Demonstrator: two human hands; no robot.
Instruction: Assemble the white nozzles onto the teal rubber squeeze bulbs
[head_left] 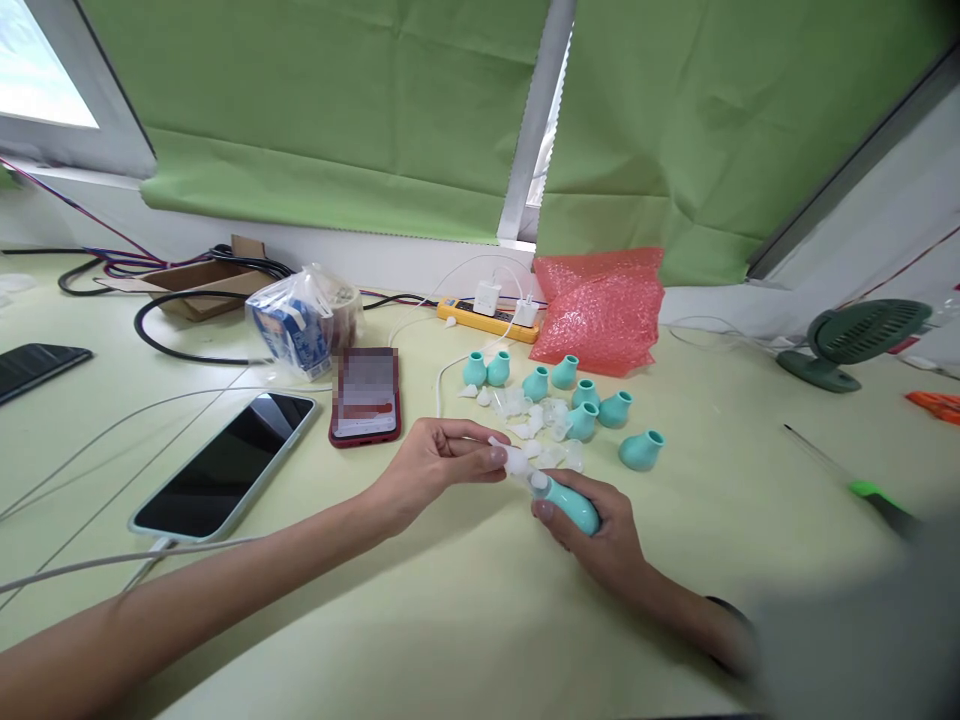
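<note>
Keep the teal bulb [576, 505] steady in the right hand [600, 535] and seat the clear tip [514, 458] squarely on its neck; a skewed push would likely leave it crooked. The right fingers are curled around the bulb, low over the table [450, 620], in front of the loose bulbs [592, 410] and clear tips [536, 420]. The left hand [431, 462] reaches in from the left, forearm extended, thumb and fingertips pinching the tip.
</note>
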